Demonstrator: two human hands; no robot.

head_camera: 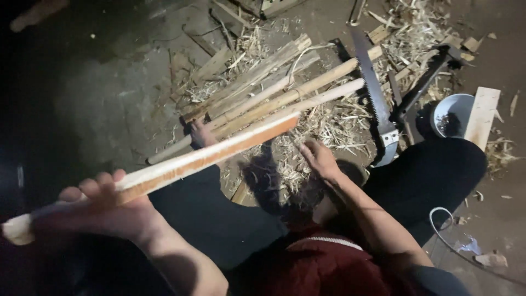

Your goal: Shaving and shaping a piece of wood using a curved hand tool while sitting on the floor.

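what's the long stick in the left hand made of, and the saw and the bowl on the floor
The stick in the left hand looks like raw, freshly shaved wood: pale face, orange-brown edge, no varnish. The saw has a grey toothed blade, apparently bare metal; its pale handle could be plastic or metal. The bowl is smooth, uniformly white, probably plastic or enamel.

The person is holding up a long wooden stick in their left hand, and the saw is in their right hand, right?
Not quite. The head view shows the left hand gripping the long wooden stick, but the right hand is empty; the saw lies on the floor beside the pile of sticks.
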